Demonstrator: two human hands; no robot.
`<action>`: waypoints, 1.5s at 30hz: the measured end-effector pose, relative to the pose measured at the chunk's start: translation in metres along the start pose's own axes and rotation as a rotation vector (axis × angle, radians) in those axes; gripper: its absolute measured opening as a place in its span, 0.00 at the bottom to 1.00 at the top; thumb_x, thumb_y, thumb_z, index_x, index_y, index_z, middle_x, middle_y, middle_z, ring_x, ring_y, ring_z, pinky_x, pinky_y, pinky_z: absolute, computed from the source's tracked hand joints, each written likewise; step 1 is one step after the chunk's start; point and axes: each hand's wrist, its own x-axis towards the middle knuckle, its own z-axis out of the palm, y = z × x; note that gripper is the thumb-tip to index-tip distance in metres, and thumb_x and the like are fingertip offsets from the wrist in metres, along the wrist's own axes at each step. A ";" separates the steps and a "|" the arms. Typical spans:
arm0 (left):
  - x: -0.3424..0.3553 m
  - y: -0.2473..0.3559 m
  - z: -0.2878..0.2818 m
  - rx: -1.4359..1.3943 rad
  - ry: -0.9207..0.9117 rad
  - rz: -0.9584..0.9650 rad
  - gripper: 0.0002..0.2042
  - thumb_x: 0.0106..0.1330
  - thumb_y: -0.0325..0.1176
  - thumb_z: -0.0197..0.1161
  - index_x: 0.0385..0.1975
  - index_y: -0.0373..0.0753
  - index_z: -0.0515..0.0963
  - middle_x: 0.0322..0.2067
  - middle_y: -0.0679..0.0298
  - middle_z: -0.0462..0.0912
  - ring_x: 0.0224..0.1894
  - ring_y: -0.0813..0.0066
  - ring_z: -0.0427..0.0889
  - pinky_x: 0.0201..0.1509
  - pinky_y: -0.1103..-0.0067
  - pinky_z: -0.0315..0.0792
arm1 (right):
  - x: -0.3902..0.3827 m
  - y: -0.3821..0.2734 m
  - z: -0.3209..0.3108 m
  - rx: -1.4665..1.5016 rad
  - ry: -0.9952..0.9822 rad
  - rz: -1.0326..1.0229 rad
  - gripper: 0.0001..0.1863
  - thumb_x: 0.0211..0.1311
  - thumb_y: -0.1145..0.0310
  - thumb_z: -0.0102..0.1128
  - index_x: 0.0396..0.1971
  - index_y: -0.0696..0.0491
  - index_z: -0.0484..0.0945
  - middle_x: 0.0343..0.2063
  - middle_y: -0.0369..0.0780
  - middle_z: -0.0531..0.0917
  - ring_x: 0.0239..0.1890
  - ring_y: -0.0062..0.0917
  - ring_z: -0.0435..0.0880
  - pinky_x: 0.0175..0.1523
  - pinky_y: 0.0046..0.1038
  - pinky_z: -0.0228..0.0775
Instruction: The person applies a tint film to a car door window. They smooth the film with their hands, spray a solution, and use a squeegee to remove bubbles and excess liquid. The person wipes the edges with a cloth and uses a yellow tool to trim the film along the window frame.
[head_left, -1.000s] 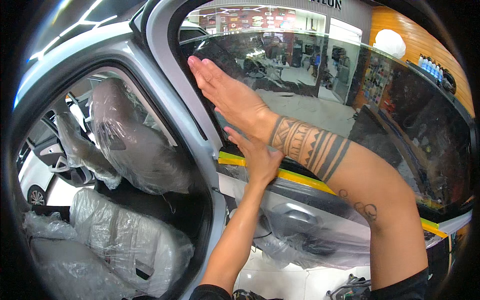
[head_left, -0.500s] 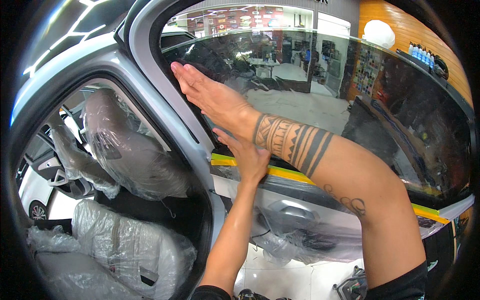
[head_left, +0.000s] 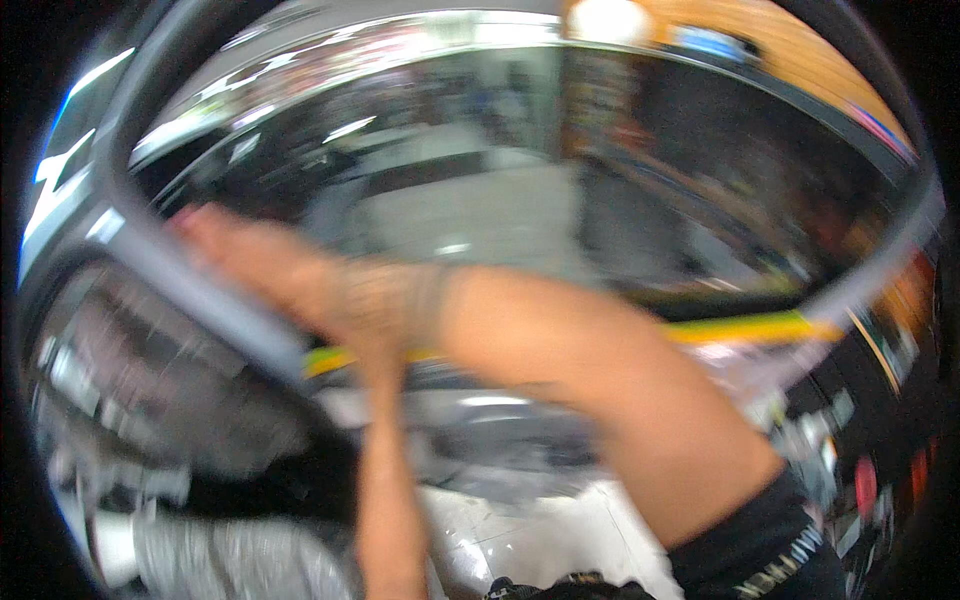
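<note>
My right hand (head_left: 250,262) lies stretched out at the left end of a car door's window (head_left: 500,210), close to the grey door frame (head_left: 215,290). Its fingers are smeared by motion but still look extended, with nothing visible in them. The tattooed right forearm crosses in front of the glass. My left hand (head_left: 375,350) sits under the right wrist by the window's lower edge. That forearm hides most of it, so its fingers do not show. Yellow tape (head_left: 745,330) runs along the bottom of the window.
Clear plastic sheeting (head_left: 500,445) covers the lower door panel. To the left are the car's plastic-wrapped seats (head_left: 240,555). Pale floor tiles (head_left: 570,530) show below the door. Blurred items (head_left: 820,440) stand at the right.
The view has swung, so the door and both hands sit further left in the picture, and it has blurred. My left hand has slipped mostly out of sight behind the right forearm.
</note>
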 end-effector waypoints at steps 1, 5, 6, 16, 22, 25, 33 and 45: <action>0.007 -0.013 -0.009 0.009 0.015 -0.004 0.49 0.53 0.48 0.62 0.68 0.38 0.36 0.64 0.33 0.24 0.68 0.36 0.29 0.70 0.56 0.31 | 0.000 0.000 0.012 0.093 0.070 -0.055 0.26 0.70 0.58 0.30 0.61 0.57 0.60 0.59 0.50 0.67 0.61 0.34 0.66 0.67 0.30 0.54; 0.027 -0.013 -0.025 -0.001 0.080 -0.027 0.49 0.54 0.53 0.61 0.68 0.39 0.37 0.66 0.37 0.28 0.69 0.40 0.30 0.70 0.57 0.33 | -0.066 -0.049 -0.016 -1.007 0.226 -0.626 0.24 0.58 0.63 0.50 0.53 0.58 0.67 0.55 0.58 0.67 0.59 0.51 0.67 0.62 0.51 0.57; 0.026 -0.007 -0.020 -0.034 0.086 -0.042 0.49 0.54 0.54 0.61 0.68 0.40 0.37 0.66 0.38 0.29 0.69 0.41 0.31 0.70 0.58 0.33 | -0.095 -0.062 -0.026 -0.934 0.246 -0.636 0.24 0.57 0.63 0.51 0.53 0.58 0.68 0.55 0.58 0.68 0.59 0.51 0.66 0.62 0.51 0.57; 0.021 0.002 -0.020 0.050 0.171 -0.054 0.48 0.57 0.63 0.56 0.69 0.42 0.41 0.69 0.49 0.40 0.71 0.50 0.37 0.70 0.60 0.37 | -0.342 -0.171 -0.218 -1.270 0.681 -0.095 0.24 0.57 0.69 0.53 0.55 0.52 0.70 0.62 0.48 0.64 0.66 0.42 0.60 0.68 0.49 0.46; 0.026 -0.001 -0.020 0.087 0.190 -0.039 0.52 0.52 0.69 0.56 0.69 0.44 0.40 0.69 0.51 0.39 0.70 0.48 0.37 0.70 0.56 0.39 | -0.353 -0.178 -0.286 -1.663 0.204 -0.227 0.28 0.59 0.68 0.48 0.62 0.53 0.62 0.67 0.42 0.57 0.70 0.34 0.51 0.71 0.47 0.29; 0.023 -0.003 -0.016 0.085 0.182 -0.039 0.52 0.53 0.68 0.56 0.69 0.43 0.40 0.69 0.50 0.40 0.70 0.49 0.37 0.70 0.56 0.39 | -0.357 -0.160 -0.302 -1.643 0.251 -0.116 0.31 0.58 0.67 0.48 0.64 0.52 0.58 0.67 0.41 0.55 0.71 0.34 0.48 0.71 0.47 0.26; 0.019 0.000 -0.011 0.089 0.167 -0.053 0.51 0.54 0.67 0.56 0.69 0.41 0.40 0.68 0.49 0.42 0.70 0.49 0.38 0.70 0.58 0.38 | -0.365 -0.153 -0.311 -1.654 0.318 -0.206 0.27 0.58 0.63 0.53 0.59 0.51 0.65 0.66 0.39 0.60 0.70 0.30 0.53 0.71 0.45 0.32; 0.021 -0.007 -0.019 0.080 0.186 -0.004 0.50 0.55 0.65 0.56 0.69 0.40 0.42 0.69 0.50 0.42 0.70 0.50 0.40 0.70 0.58 0.38 | -0.357 -0.169 -0.296 -1.591 0.220 -0.212 0.26 0.58 0.66 0.49 0.59 0.50 0.66 0.66 0.38 0.60 0.70 0.30 0.52 0.71 0.46 0.28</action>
